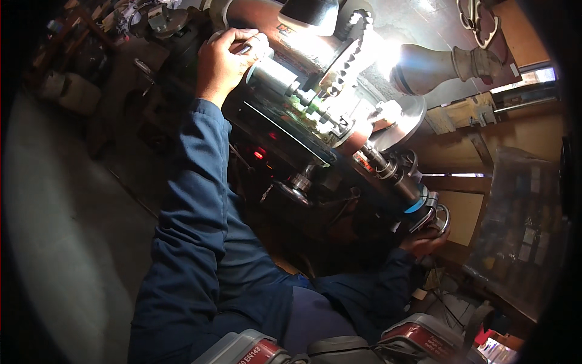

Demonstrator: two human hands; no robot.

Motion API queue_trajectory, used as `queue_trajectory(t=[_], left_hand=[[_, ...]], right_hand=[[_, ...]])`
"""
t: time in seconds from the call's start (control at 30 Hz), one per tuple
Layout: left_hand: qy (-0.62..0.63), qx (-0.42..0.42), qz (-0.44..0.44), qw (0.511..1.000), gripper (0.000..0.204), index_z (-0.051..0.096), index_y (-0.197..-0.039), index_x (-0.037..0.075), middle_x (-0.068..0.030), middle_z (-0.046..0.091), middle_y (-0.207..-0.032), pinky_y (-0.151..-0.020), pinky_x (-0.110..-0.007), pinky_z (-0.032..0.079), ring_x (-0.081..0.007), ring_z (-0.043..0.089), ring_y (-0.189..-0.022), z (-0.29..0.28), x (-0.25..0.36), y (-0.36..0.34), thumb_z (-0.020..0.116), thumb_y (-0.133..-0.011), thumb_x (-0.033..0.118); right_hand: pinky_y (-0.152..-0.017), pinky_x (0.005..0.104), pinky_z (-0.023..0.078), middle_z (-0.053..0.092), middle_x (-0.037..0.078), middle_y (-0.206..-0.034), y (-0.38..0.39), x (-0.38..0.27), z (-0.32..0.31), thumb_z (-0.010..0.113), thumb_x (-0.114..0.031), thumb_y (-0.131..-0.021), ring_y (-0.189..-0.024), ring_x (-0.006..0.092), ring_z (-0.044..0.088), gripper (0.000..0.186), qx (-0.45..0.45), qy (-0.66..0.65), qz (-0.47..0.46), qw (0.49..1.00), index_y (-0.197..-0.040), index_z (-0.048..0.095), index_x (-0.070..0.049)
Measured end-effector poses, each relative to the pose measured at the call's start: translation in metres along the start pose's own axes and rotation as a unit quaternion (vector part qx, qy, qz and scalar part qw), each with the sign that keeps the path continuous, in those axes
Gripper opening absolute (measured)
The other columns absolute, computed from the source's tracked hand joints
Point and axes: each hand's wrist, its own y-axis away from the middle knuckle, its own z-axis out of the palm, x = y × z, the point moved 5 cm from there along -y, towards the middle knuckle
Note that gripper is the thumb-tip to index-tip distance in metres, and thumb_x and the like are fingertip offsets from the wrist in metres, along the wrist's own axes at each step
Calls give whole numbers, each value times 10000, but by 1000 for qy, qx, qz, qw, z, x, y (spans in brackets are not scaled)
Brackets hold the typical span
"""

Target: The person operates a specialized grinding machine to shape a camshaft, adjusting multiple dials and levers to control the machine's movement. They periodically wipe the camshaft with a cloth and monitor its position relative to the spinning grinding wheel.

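My left hand (pixel 225 64) is up at the far left end of a machine, fingers closed at the end of a bright metal cylinder (pixel 273 77). A small dark piece shows between its thumb and fingers; its kind is not clear. To the right of the cylinder, a thin stepped shaft (pixel 312 104) runs along the lit machine bed. At the machine's right end, my right hand (pixel 426 241) is closed on the lower rim of a shiny handwheel (pixel 444 218). That handwheel sits beyond a dark barrel with a blue band (pixel 416 206). Shadow hides part of the right hand.
A lamp head (pixel 310 15) hangs over the machine, beside a segmented flexible hose (pixel 351 51). Below the machine's front edge juts another handwheel (pixel 292 191). A clear plastic sheet (pixel 515 218) hangs at the right. Respirator filters (pixel 242 349) show at the lower edge.
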Motion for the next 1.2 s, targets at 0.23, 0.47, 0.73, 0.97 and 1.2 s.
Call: queue_trajectory(t=[0.23,0.47,0.73,0.97,1.2], left_hand=[[30,-19,-43,998,312,676,-1075,43,-81,694,-1073,-873,-293,513,-162,658,-979,-3,2,0,761,-781,102],[100,-30,-109,989,291,674,-1078,52,-75,671,-1060,-875,-292,508,-166,646,-983,-5,6,1,750,-802,103],[10,-16,-58,998,286,683,-1031,51,-69,675,-1034,-854,-304,523,-188,650,-964,-9,5,0,766,-757,41],[-1,16,-35,999,277,676,-981,57,-85,684,-986,-816,-334,551,-225,667,-905,-8,8,2,786,-727,35],[11,19,-26,999,274,685,-968,65,-86,692,-954,-804,-344,555,-244,673,-884,-11,16,-1,802,-720,70]], right_hand=[[-927,436,458,537,275,-1268,-20,2,-4,358,-308,-1014,-1131,420,561,447,-134,34,46,989,-1277,508,21],[-861,382,479,677,191,-1076,-85,-4,23,479,-233,-958,-980,335,651,339,-360,87,6,929,-1165,623,-7],[-740,360,478,684,199,-844,-112,77,87,528,-97,-831,-817,286,657,229,-620,15,143,772,-902,677,63],[-606,362,470,665,146,-720,-114,86,111,539,-265,-864,-647,237,630,310,-743,111,-34,659,-772,684,-7],[-751,375,502,703,191,-919,-105,78,132,562,-186,-845,-826,304,681,257,-841,208,-254,430,-942,721,-7]])
